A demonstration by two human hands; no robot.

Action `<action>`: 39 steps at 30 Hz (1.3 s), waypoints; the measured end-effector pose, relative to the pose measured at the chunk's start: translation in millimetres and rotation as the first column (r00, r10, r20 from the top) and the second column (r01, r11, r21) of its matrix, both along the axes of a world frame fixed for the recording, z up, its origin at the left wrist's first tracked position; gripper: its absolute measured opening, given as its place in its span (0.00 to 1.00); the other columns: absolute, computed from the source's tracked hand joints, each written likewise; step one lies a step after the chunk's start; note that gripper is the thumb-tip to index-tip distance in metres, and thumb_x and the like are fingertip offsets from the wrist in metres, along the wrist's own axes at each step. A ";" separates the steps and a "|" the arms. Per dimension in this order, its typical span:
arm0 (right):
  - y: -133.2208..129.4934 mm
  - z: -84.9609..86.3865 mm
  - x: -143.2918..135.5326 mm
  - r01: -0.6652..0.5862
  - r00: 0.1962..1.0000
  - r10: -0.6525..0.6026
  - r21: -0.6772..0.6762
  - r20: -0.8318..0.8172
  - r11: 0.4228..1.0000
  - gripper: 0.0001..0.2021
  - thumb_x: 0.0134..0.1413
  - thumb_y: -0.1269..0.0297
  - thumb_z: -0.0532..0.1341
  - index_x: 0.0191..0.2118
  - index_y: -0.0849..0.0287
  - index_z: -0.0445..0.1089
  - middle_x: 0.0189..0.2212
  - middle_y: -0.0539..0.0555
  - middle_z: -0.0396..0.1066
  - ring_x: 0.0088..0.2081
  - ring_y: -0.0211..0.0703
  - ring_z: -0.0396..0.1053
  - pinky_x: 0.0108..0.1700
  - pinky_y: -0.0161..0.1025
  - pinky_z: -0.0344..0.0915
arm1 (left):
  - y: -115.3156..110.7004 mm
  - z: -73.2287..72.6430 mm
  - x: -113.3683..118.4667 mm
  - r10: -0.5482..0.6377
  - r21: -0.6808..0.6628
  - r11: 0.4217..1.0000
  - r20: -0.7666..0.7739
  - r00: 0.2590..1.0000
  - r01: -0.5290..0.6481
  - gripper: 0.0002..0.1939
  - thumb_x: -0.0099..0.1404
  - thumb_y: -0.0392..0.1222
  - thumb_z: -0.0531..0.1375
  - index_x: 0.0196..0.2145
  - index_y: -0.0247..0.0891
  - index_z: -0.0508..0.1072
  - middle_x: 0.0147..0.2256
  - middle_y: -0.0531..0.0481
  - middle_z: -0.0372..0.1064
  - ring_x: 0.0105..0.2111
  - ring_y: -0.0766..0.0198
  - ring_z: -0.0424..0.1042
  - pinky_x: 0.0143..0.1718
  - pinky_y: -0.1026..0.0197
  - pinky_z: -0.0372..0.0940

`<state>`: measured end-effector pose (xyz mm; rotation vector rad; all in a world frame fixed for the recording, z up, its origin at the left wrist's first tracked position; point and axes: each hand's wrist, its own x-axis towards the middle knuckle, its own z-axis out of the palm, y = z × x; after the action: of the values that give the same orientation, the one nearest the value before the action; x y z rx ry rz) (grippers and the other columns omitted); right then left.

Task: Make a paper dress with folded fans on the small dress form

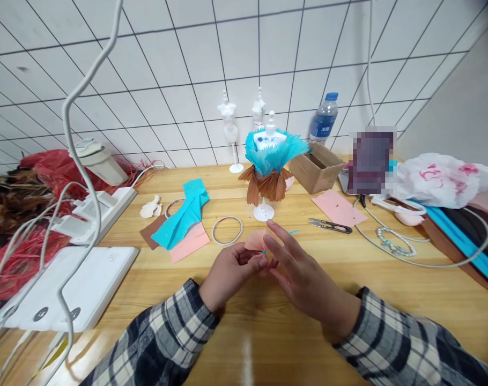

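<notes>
A round fan of pleated pink crepe paper [255, 239], bound at its middle with blue thread, is pinched between the thumb and fingers of my left hand [234, 273]. My right hand [304, 276] is at the fan's right side, its fingers apart and stretched over the edge; some fingertips seem to touch the paper. Just beyond my hands stands a small white mannequin [264, 210] dressed in a blue ruffled paper collar [276, 155] and brown pleated paper [270, 187]. A thin ring [227, 231] lies left of the fan.
Blue crepe paper [183, 217] and pink paper [190, 242] lie on the left. Thread snips [330, 225] lie by another pink sheet [338, 208] on the right. Behind stand a cardboard box [318, 171], a water bottle [324, 118] and a bare mannequin [230, 126]. A cable [95, 187] hangs on the left.
</notes>
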<state>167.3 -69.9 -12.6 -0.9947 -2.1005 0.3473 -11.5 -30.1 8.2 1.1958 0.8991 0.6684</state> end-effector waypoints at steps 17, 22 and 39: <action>7.4 3.0 -1.6 -0.010 0.818 -0.353 -0.625 -0.454 0.781 0.48 0.52 0.63 0.65 0.68 0.43 0.31 0.65 0.66 0.50 0.31 0.38 0.75 0.42 0.50 0.75 | 2.6 -2.8 -4.1 -0.035 0.031 0.999 -0.106 0.994 0.039 0.13 0.60 0.47 0.65 0.30 0.32 0.81 0.32 0.45 0.79 0.32 0.61 0.74 0.38 0.62 0.65; 8.0 6.1 6.6 0.113 0.900 -0.261 -0.392 -0.349 0.913 0.35 0.54 0.61 0.65 0.65 0.46 0.51 0.66 0.62 0.48 0.47 0.48 0.72 0.51 0.54 0.70 | 4.6 -6.8 -7.8 0.002 -0.019 1.000 -0.095 0.996 -0.004 0.14 0.59 0.49 0.66 0.32 0.33 0.81 0.34 0.44 0.79 0.34 0.59 0.74 0.40 0.61 0.65; 11.3 4.1 13.5 0.069 0.993 -0.081 -0.147 -0.082 0.987 0.12 0.58 0.60 0.61 0.47 0.47 0.76 0.71 0.48 0.37 0.68 0.58 0.44 0.65 0.60 0.48 | 3.9 -11.1 -10.0 -0.011 -0.305 0.950 0.201 0.979 0.073 0.18 0.59 0.43 0.66 0.45 0.31 0.78 0.44 0.40 0.77 0.41 0.57 0.75 0.43 0.60 0.66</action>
<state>180.8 -58.6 -8.4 -1.1191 -1.9754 0.5014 -21.6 -26.2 -2.9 0.8484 0.7755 0.5744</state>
